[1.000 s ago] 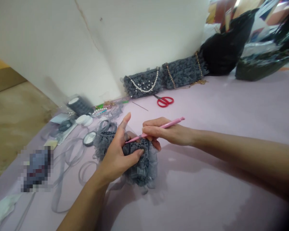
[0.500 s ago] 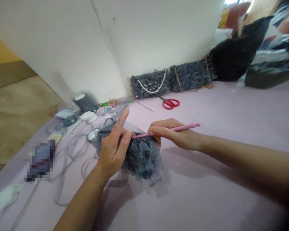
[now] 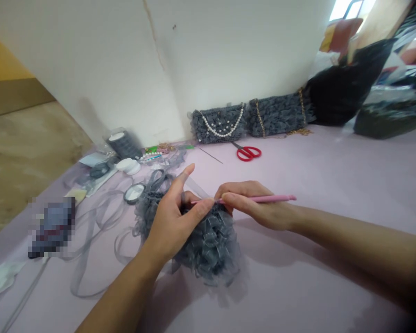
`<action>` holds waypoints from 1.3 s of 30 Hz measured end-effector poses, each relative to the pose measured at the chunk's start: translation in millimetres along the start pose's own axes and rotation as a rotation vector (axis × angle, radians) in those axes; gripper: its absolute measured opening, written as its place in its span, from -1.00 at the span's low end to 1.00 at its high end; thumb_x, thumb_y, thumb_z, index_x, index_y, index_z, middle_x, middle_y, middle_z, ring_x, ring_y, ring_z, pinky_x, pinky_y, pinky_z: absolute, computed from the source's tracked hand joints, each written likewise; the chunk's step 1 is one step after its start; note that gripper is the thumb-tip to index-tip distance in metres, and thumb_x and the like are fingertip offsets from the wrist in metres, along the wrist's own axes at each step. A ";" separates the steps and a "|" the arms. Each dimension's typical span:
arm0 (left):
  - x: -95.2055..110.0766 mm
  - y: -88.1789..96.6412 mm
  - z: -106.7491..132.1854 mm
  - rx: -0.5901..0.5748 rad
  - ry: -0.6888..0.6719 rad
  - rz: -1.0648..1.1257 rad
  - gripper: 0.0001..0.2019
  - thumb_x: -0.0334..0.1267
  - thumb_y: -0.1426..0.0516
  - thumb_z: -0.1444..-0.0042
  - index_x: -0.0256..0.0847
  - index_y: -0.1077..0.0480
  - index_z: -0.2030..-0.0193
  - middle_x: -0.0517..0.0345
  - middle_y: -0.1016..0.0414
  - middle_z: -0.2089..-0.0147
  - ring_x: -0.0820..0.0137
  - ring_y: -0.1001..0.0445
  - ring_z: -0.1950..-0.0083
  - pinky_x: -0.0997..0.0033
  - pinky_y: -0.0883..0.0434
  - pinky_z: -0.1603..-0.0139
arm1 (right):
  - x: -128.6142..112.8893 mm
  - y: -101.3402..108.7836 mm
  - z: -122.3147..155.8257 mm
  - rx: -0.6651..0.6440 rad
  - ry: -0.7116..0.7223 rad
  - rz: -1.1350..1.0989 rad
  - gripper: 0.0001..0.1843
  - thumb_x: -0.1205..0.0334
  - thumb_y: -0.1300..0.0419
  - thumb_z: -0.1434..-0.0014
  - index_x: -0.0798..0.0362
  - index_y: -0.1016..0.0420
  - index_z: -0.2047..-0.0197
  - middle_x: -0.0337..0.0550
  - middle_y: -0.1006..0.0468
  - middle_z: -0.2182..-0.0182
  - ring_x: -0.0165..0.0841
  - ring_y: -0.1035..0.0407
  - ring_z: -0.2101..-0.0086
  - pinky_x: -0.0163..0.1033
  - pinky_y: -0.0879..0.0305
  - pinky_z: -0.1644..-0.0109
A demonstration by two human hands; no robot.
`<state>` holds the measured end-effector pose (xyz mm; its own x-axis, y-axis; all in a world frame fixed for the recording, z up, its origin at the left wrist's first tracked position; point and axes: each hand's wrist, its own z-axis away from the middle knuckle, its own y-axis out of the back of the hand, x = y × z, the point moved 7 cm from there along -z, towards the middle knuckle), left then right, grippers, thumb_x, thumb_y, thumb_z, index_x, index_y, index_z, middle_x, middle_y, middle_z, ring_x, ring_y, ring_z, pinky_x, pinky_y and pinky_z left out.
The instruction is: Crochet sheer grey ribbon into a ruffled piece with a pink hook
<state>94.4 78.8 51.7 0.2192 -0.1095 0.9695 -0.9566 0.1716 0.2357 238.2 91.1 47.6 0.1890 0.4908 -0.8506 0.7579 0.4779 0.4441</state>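
A ruffled grey ribbon crochet piece (image 3: pixel 213 245) hangs between my hands above the pink table. My left hand (image 3: pixel 175 217) grips its upper edge, thumb pressed along the top and index finger raised. In my right hand (image 3: pixel 251 203) lies a pink crochet hook (image 3: pixel 270 199), held like a pen; its tip runs behind my left thumb at the edge of the piece. A sheer grey ribbon (image 3: pixel 197 187) stretches between the raised index finger and the work. More grey ribbon (image 3: pixel 86 259) lies in loose loops at the left, near a ribbon spool (image 3: pixel 134 193).
Red-handled scissors (image 3: pixel 248 153) and a thin needle-like rod (image 3: pixel 211 156) lie beyond my hands. Two grey ruffled bags, one with a pearl strap (image 3: pixel 223 134) and one with a gold chain (image 3: pixel 260 118), lean on the white wall. A black plastic bag (image 3: pixel 346 88) stands at the right.
My left thumb has moved right along the edge toward my right fingers and now covers part of the hook. The piece hangs slightly lower in view, and the camera has shifted a little.
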 end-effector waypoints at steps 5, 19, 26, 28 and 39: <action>-10.4 -6.4 -1.7 -0.113 0.076 0.088 -0.12 -0.25 -0.29 -0.02 -0.01 0.06 -0.42 0.30 -0.42 0.36 0.46 -0.43 0.28 0.45 -0.31 0.19 | 7.7 2.9 -2.5 0.059 -0.035 -0.073 -0.56 0.09 0.05 -0.38 0.09 -0.28 0.50 -0.25 -0.37 0.48 -0.47 -0.24 0.42 -0.32 -0.13 0.32; -8.0 0.4 -5.1 -0.068 -0.033 0.042 -0.05 -0.35 -0.25 -0.03 0.02 0.21 -0.46 0.24 -0.43 0.29 0.44 -0.43 0.26 0.41 -0.32 0.21 | 38.8 -5.6 -6.8 0.079 -0.131 -0.653 -0.60 0.13 -0.08 -0.32 0.11 -0.32 0.53 -0.23 -0.40 0.50 -0.47 -0.28 0.43 -0.34 -0.21 0.31; -3.6 6.1 -2.2 -0.017 -0.111 -0.061 -0.05 -0.35 -0.23 -0.06 0.08 0.25 -0.46 0.25 -0.40 0.32 0.45 -0.33 0.32 0.40 -0.29 0.24 | 26.3 3.9 -5.9 0.024 -0.129 -0.543 -0.62 0.09 -0.08 -0.32 0.11 -0.43 0.47 -0.12 -0.50 0.38 -0.37 -0.37 0.29 -0.26 -0.29 0.18; -3.8 5.9 -2.3 -0.023 -0.108 -0.053 -0.05 -0.35 -0.23 -0.06 0.06 0.25 -0.46 0.25 -0.40 0.32 0.45 -0.32 0.32 0.40 -0.29 0.24 | 23.7 6.8 -5.5 0.013 -0.124 -0.508 -0.62 0.10 -0.06 -0.33 0.11 -0.46 0.45 -0.10 -0.51 0.37 -0.35 -0.38 0.28 -0.24 -0.30 0.17; -3.0 4.3 -2.3 -0.059 -0.087 -0.047 -0.08 -0.41 -0.19 -0.06 -0.04 0.24 -0.46 0.24 -0.40 0.32 0.48 -0.32 0.34 0.47 -0.31 0.30 | 26.1 9.8 -4.7 0.011 -0.136 -0.457 -0.59 0.09 -0.01 -0.33 0.09 -0.32 0.51 -0.12 -0.49 0.41 -0.32 -0.44 0.36 -0.19 -0.35 0.22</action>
<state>90.1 82.1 49.9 0.2440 -0.2028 0.9483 -0.9321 0.2208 0.2870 247.7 112.0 31.1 -0.0860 0.1313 -0.9876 0.7890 0.6143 0.0130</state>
